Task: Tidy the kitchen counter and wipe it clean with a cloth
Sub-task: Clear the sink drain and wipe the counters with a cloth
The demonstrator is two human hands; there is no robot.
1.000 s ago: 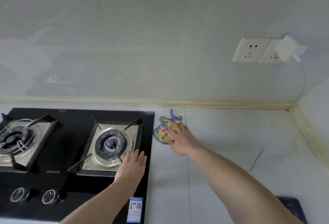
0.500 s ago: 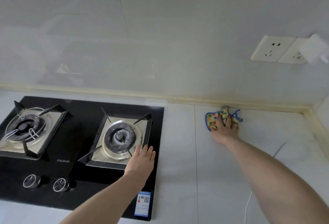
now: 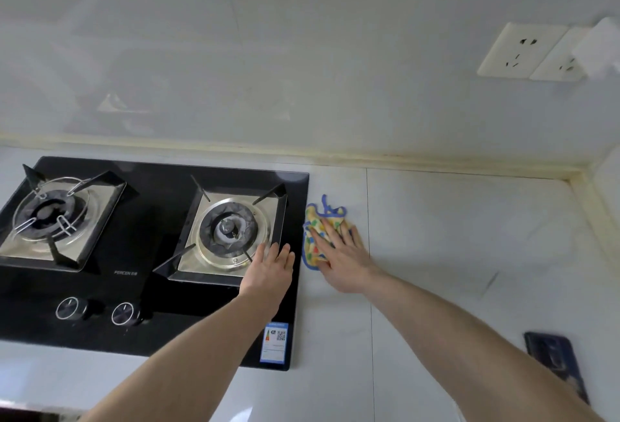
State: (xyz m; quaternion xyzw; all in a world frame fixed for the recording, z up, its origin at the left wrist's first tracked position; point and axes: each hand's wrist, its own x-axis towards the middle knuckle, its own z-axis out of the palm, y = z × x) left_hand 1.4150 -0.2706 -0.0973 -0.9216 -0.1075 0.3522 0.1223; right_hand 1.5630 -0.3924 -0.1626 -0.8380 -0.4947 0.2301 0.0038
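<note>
Wiping step in hand: right hand (image 3: pixel 339 253) lies flat on the cloth (image 3: pixel 318 237), fingers spread and straight, pressing it onto the counter (image 3: pixel 469 253). Cloth sits under the fingers and palm, mostly toward the fingertips and to the hand's left, bunched, with a blue loop poking out at its far end. Its long axis runs roughly front-to-back, parallel to the right edge of the stove (image 3: pixel 151 253), and its left edge is just beside that edge, not clearly on the glass. Left hand (image 3: pixel 271 267) rests palm-down on the stove's front right corner, fingers together and straight, holding nothing, next to the right burner (image 3: pixel 231 233). Right hand is the one on the cloth; left only braces. Open counter stretches to the right toward the corner, so the likely next stroke goes rightward or back toward the wall (image 3: pixel 302 52). A dark flat object (image 3: pixel 553 361) lies near the front right, partly hidden by the forearm; cannot tell what it is.
</note>
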